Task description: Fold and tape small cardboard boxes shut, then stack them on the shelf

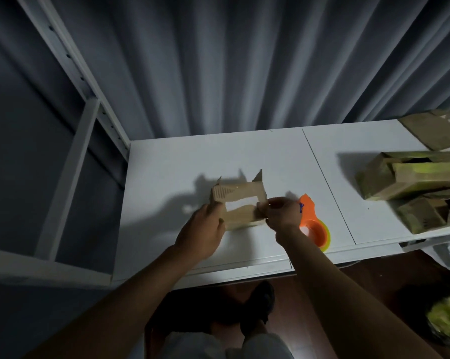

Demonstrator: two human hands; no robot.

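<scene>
Left hand (205, 229) grips the near left side of the open box (238, 203) on the table (167, 164), while the right hand (281, 212) pinches its right flap; light, bendy cardboard, best held along the creases, tape dispenser (313, 226) just beside

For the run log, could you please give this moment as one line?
left hand holds open box | right hand pinches its flap | tape dispenser idle on table

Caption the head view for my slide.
Both hands, left hand and right hand, hold an open cardboard box beside the orange tape dispenser.
</scene>
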